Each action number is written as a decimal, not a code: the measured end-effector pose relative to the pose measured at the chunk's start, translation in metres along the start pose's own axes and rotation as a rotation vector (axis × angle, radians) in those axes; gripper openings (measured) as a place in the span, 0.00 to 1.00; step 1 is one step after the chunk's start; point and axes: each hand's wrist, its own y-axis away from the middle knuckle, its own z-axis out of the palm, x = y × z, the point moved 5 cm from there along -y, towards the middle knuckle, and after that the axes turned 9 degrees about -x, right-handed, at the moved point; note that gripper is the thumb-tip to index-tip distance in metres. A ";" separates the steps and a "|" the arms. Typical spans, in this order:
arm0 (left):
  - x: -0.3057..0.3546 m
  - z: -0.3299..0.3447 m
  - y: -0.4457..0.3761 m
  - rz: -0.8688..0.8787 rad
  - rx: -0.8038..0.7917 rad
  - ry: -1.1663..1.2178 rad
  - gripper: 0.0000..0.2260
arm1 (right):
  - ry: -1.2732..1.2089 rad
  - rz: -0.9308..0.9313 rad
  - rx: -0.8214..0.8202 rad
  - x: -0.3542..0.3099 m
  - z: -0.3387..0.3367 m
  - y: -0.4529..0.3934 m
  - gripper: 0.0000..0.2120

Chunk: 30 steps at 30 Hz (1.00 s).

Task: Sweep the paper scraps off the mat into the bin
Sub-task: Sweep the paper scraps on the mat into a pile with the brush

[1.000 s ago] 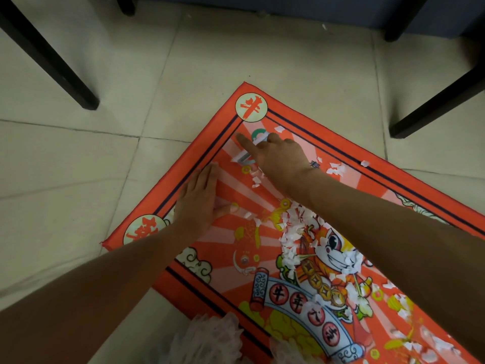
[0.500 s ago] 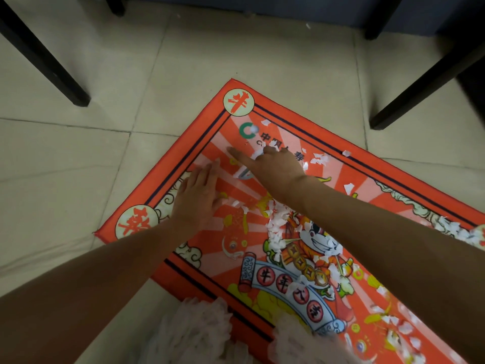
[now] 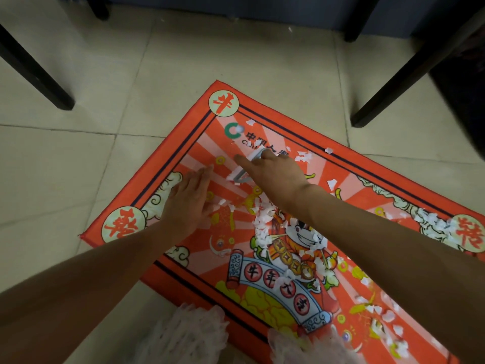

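A red printed mat (image 3: 380, 195) lies on the tile floor with one corner pointing away from me. White paper scraps (image 3: 262, 227) form a loose band down its middle. More scraps (image 3: 433, 222) lie by the right roundel, and others (image 3: 385, 316) are scattered at the lower right. My right hand (image 3: 273, 174) grips a small white and grey scraper-like tool (image 3: 237, 176) against the mat, index finger stretched along it. My left hand (image 3: 189, 203) lies flat on the mat just left of the tool, fingers straight. No bin is in view.
Black furniture legs stand on the floor at the left (image 3: 39, 74) and the right (image 3: 393, 85), with a dark base along the top edge. White frilly fabric (image 3: 189, 334) covers the mat's near edge. Pale floor tiles (image 3: 78, 166) surround the mat.
My right hand has dragged the tool back from the far corner toward the middle, uncovering the green logo. My left hand stays flat on the mat.
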 end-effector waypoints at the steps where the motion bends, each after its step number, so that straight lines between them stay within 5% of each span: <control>1: -0.001 -0.001 0.001 -0.004 -0.015 0.002 0.43 | 0.000 0.006 0.001 0.000 -0.002 -0.003 0.44; 8: -0.008 0.001 0.006 -0.010 -0.121 0.010 0.51 | 0.012 0.029 0.013 -0.013 -0.018 -0.036 0.25; 15: -0.004 0.003 0.006 -0.010 -0.099 -0.025 0.50 | 0.037 -0.029 -0.101 -0.010 -0.019 -0.017 0.19; 22: 0.005 0.004 0.013 0.008 -0.067 -0.018 0.46 | 0.101 -0.059 -0.227 0.004 -0.009 0.020 0.20; 30: 0.012 0.008 0.024 0.017 -0.113 -0.046 0.49 | 0.063 -0.038 -0.174 0.011 -0.012 0.039 0.23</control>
